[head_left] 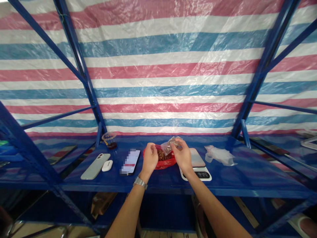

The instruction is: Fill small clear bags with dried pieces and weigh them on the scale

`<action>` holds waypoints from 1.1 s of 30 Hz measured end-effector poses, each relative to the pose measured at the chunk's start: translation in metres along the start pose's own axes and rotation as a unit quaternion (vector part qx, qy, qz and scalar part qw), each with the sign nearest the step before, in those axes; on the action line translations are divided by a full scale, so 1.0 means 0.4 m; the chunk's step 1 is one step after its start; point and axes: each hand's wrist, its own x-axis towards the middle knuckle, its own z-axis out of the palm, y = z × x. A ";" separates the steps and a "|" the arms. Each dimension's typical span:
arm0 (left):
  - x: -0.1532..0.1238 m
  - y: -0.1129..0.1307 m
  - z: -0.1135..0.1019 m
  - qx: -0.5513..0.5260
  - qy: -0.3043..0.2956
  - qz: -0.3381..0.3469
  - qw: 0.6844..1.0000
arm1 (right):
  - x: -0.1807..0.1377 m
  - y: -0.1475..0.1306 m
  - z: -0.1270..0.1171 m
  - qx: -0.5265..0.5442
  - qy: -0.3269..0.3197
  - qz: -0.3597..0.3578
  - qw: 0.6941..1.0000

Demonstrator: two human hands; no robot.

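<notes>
- Right grip (182, 156): one, bare hand; thumb and fingers closed on the small clear bag, at its upper right end.
- Left grip (150, 160): one, bare hand, fingers curled, at the left side of the red bag; whether it is closed on anything, cannot tell.
- Small clear bag (166, 147): one, plastic, brownish contents; tilted, between the two grips and above the red bag.
- Red bag (163, 165): one, plastic, mouth open; below and between the grips, resting on the shelf.
- Brown pieces (162, 156): many, small, loose in the red bag, under the small clear bag.
- Wristwatch (140, 182): one, metal band; on the wrist behind the left grip.
- Scale (207, 174): one, white, metallic plate, dark display panel; just right of the right grip, partly behind that forearm.
- Small cup (209, 157): one, clear; farther right of the right grip, beside the plastic bags.
- Plastic bags (223, 156): a pile, translucent; right of the small cup.
- Lit phone (133, 158): one, face up, near the left grip, to its left.
- Earbud case (107, 166): one, white; left of the lit phone.
- Pale phone (95, 167): one, back up; farthest left of these from the left grip.
- Drink cup (110, 141): one, clear, dark liquid inside; ahead and left of the left grip.
- Shelf (163, 188): blue, beneath both grips.
</notes>
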 end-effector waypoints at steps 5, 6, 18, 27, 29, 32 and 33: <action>-0.041 0.022 0.008 0.129 -0.086 0.142 0.978 | -0.018 -0.015 0.017 -0.068 -0.027 -0.101 0.992; -0.045 0.023 0.011 0.143 -0.095 0.142 0.975 | -0.022 -0.019 0.020 -0.080 -0.039 -0.109 0.990; -0.023 0.004 0.016 0.157 -0.053 0.091 0.982 | -0.038 -0.052 0.016 -0.117 -0.045 -0.132 0.983; -0.014 -0.002 0.010 0.108 -0.077 0.076 0.988 | -0.043 -0.039 0.026 -0.132 -0.055 -0.196 0.970; -0.012 -0.001 0.010 0.092 -0.075 0.088 0.989 | -0.043 -0.039 0.028 -0.135 -0.047 -0.202 0.969; -0.010 -0.001 0.012 0.092 -0.075 0.104 0.987 | -0.043 -0.043 0.029 -0.136 -0.034 -0.210 0.968; -0.010 -0.001 0.013 0.093 -0.075 0.107 0.987 | -0.043 -0.045 0.029 -0.137 -0.028 -0.214 0.967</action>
